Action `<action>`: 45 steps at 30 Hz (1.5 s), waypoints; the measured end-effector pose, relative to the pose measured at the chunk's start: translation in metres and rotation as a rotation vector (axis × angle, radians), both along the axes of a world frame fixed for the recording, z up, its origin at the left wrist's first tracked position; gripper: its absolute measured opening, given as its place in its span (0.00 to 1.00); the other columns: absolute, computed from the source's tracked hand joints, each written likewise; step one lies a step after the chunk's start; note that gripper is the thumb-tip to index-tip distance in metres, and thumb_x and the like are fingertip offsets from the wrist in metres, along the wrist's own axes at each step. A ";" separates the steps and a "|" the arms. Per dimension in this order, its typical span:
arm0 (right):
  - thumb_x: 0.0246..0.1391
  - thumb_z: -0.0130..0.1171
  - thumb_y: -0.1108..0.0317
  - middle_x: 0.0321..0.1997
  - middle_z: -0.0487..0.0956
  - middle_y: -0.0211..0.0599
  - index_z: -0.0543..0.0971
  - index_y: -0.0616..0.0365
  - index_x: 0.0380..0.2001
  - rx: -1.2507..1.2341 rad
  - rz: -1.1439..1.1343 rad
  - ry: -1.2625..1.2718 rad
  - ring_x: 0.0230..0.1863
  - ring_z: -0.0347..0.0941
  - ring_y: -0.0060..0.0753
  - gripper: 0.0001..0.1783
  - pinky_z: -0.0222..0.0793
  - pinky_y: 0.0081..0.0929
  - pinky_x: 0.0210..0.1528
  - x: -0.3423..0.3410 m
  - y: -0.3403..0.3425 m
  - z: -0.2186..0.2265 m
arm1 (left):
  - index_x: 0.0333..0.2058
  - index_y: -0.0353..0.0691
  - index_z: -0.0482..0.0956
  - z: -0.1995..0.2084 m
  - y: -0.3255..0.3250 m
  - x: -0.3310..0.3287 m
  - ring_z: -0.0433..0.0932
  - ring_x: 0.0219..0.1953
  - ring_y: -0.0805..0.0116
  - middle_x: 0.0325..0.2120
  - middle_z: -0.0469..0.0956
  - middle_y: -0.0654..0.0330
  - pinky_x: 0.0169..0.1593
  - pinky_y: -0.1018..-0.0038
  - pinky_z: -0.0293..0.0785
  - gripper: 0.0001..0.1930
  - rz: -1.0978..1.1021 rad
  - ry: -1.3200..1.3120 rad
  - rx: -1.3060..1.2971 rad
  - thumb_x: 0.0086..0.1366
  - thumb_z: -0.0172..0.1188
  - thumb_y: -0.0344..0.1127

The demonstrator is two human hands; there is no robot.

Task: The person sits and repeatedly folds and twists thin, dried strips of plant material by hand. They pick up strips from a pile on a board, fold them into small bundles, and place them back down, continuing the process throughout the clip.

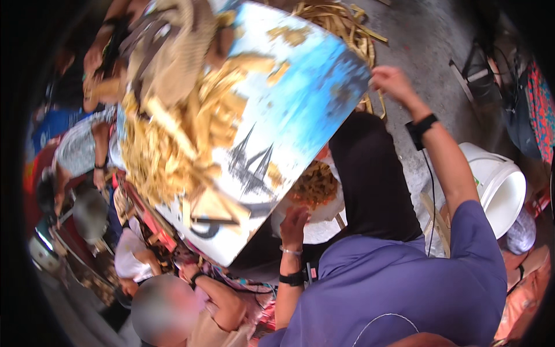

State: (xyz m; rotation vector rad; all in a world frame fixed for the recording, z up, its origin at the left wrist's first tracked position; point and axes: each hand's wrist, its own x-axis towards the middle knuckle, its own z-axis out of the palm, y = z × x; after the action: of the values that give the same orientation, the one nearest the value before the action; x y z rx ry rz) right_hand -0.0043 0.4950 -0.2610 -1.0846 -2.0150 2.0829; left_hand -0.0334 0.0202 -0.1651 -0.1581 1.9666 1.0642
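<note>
painted board point(315, 95), right hand point(394, 84) at one corner, left hand point(293, 224) near orange-brown pieces point(318, 186), both grips unclear

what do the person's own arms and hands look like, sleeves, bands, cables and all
The right hand is ungloved, with a chunky black wristband and a thin dark cable hanging from it; a purple sleeve leaves the forearm bare. The left hand, also ungloved, has a slim pale bracelet and a black band above it.

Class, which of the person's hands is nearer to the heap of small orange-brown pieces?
Left. The left hand is close beside the orange-brown pieces; the right hand is farther off, by the far right corner of the painted board.
</note>
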 end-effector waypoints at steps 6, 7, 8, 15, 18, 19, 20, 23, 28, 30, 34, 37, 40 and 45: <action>0.40 0.69 0.63 0.70 0.56 0.42 0.60 0.55 0.63 0.747 0.323 -0.177 0.70 0.51 0.47 0.46 0.51 0.40 0.68 -0.060 -0.058 -0.115 | 0.46 0.35 0.79 0.003 -0.003 0.000 0.81 0.38 0.72 0.36 0.81 0.59 0.39 0.77 0.78 0.15 0.071 -0.158 -0.135 0.66 0.58 0.38; 0.39 0.71 0.59 0.72 0.51 0.43 0.55 0.55 0.67 0.981 0.333 -0.174 0.72 0.47 0.46 0.53 0.46 0.42 0.71 -0.073 -0.052 -0.140 | 0.45 0.35 0.79 0.006 0.002 -0.004 0.81 0.37 0.71 0.37 0.81 0.59 0.39 0.76 0.78 0.13 0.084 -0.162 -0.162 0.66 0.58 0.37; 0.39 0.72 0.56 0.71 0.54 0.45 0.53 0.55 0.67 0.992 0.321 -0.228 0.72 0.47 0.47 0.55 0.43 0.42 0.71 -0.090 -0.042 -0.141 | 0.45 0.35 0.79 0.007 0.008 -0.006 0.82 0.36 0.70 0.38 0.81 0.59 0.39 0.75 0.79 0.12 0.107 -0.164 -0.189 0.66 0.58 0.36; 0.34 0.74 0.44 0.64 0.64 0.49 0.52 0.52 0.68 0.732 0.933 -0.547 0.69 0.52 0.53 0.61 0.34 0.57 0.71 -0.099 -0.045 -0.126 | 0.45 0.35 0.78 -0.024 -0.023 0.010 0.82 0.40 0.66 0.41 0.81 0.56 0.42 0.74 0.79 0.13 0.286 -0.248 -0.030 0.66 0.58 0.36; 0.46 0.66 0.55 0.55 0.70 0.47 0.64 0.50 0.61 0.816 0.834 -0.465 0.64 0.57 0.53 0.39 0.44 0.57 0.67 -0.084 -0.070 -0.162 | 0.46 0.35 0.78 -0.037 -0.030 0.013 0.82 0.40 0.65 0.41 0.81 0.56 0.42 0.74 0.79 0.13 0.136 -0.174 -0.083 0.66 0.58 0.35; 0.50 0.62 0.58 0.53 0.71 0.45 0.68 0.51 0.57 0.826 0.797 -0.459 0.64 0.58 0.52 0.31 0.47 0.58 0.64 -0.087 -0.074 -0.180 | 0.47 0.35 0.78 -0.043 -0.034 0.009 0.82 0.40 0.65 0.41 0.81 0.55 0.42 0.73 0.79 0.14 -0.022 -0.090 -0.125 0.66 0.58 0.35; 0.53 0.59 0.61 0.51 0.73 0.44 0.72 0.51 0.53 0.838 0.769 -0.446 0.63 0.58 0.51 0.23 0.50 0.59 0.62 -0.089 -0.077 -0.192 | 0.47 0.35 0.78 -0.039 -0.028 0.006 0.82 0.39 0.66 0.41 0.81 0.55 0.42 0.74 0.79 0.14 -0.023 -0.105 -0.124 0.66 0.58 0.35; 0.58 0.45 0.66 0.38 0.79 0.46 0.71 0.52 0.44 0.581 0.386 -0.387 0.44 0.74 0.54 0.12 0.64 0.54 0.47 -0.096 -0.063 -0.175 | 0.47 0.35 0.77 -0.022 0.000 -0.001 0.82 0.37 0.67 0.40 0.81 0.56 0.41 0.75 0.79 0.14 0.039 -0.151 -0.096 0.65 0.58 0.34; 0.54 0.49 0.68 0.31 0.79 0.52 0.69 0.50 0.46 0.534 0.042 -0.169 0.35 0.76 0.58 0.15 0.69 0.51 0.36 -0.070 -0.027 -0.130 | 0.45 0.35 0.77 -0.003 0.037 -0.008 0.82 0.36 0.70 0.37 0.81 0.58 0.38 0.78 0.78 0.13 0.108 -0.184 -0.139 0.66 0.58 0.36; 0.52 0.50 0.66 0.30 0.79 0.51 0.73 0.50 0.43 0.622 0.303 -0.141 0.35 0.76 0.58 0.13 0.69 0.51 0.35 -0.045 -0.027 -0.103 | 0.46 0.32 0.77 -0.011 0.028 -0.006 0.82 0.36 0.68 0.37 0.81 0.57 0.38 0.76 0.78 0.13 -0.014 -0.086 -0.031 0.67 0.57 0.35; 0.53 0.50 0.66 0.32 0.79 0.48 0.76 0.48 0.40 0.655 0.480 -0.229 0.37 0.76 0.56 0.11 0.69 0.49 0.36 -0.005 -0.037 -0.085 | 0.45 0.31 0.78 -0.012 0.026 -0.003 0.82 0.33 0.69 0.34 0.81 0.57 0.35 0.78 0.78 0.14 -0.071 -0.046 0.002 0.66 0.58 0.35; 0.53 0.50 0.68 0.32 0.79 0.48 0.75 0.47 0.41 0.588 0.169 -0.251 0.37 0.75 0.56 0.12 0.70 0.45 0.37 0.009 -0.033 -0.092 | 0.45 0.32 0.77 -0.012 0.011 0.000 0.82 0.33 0.69 0.35 0.81 0.57 0.35 0.78 0.78 0.13 -0.054 0.000 0.010 0.66 0.58 0.34; 0.54 0.50 0.69 0.34 0.79 0.50 0.77 0.50 0.43 0.550 0.063 -0.174 0.38 0.76 0.54 0.13 0.72 0.41 0.38 0.008 -0.017 -0.067 | 0.46 0.34 0.78 -0.004 0.007 -0.001 0.82 0.37 0.70 0.37 0.82 0.58 0.40 0.76 0.78 0.13 -0.035 -0.052 -0.089 0.68 0.55 0.35; 0.47 0.57 0.69 0.37 0.82 0.42 0.80 0.52 0.43 0.901 0.153 0.300 0.38 0.78 0.48 0.16 0.74 0.38 0.39 0.024 -0.013 0.085 | 0.43 0.34 0.80 0.003 0.023 -0.001 0.81 0.36 0.74 0.34 0.82 0.59 0.39 0.77 0.78 0.11 -0.170 0.188 -0.070 0.64 0.60 0.33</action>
State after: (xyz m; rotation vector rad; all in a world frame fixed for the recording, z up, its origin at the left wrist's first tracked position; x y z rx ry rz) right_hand 0.0196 0.4816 -0.1757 -0.4301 -2.4684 1.0156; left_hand -0.0341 0.0428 -0.1622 0.0733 2.1449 0.9285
